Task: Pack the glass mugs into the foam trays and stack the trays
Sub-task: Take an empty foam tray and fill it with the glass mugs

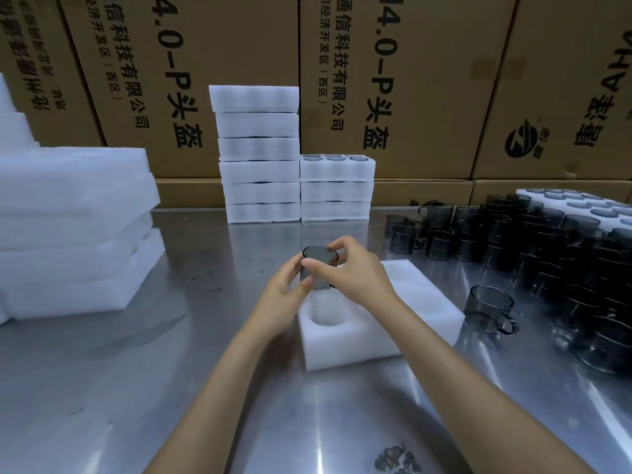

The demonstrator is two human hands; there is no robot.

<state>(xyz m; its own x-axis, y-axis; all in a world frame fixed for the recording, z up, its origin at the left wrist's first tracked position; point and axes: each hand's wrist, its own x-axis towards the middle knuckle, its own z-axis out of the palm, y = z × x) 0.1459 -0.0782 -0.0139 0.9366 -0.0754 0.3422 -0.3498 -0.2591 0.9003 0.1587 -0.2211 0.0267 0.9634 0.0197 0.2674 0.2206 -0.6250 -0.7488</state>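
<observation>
A smoky grey glass mug (318,256) is held above the far left part of a white foam tray (349,340) at the table's middle. My left hand (285,295) grips its lower side, and my right hand (355,268) pinches its rim from the right. An empty round pocket (327,316) shows in the tray below the mug. Another mug (489,311) stands alone just right of the tray. Many more dark mugs (547,241) crowd the table's right side.
Two stacks of packed foam trays (260,155) (337,188) stand at the back against cardboard boxes (410,80). A pile of foam sheets (75,230) fills the left. Another tray with mugs (581,203) lies at the far right. The steel table (171,371) has bare room in front.
</observation>
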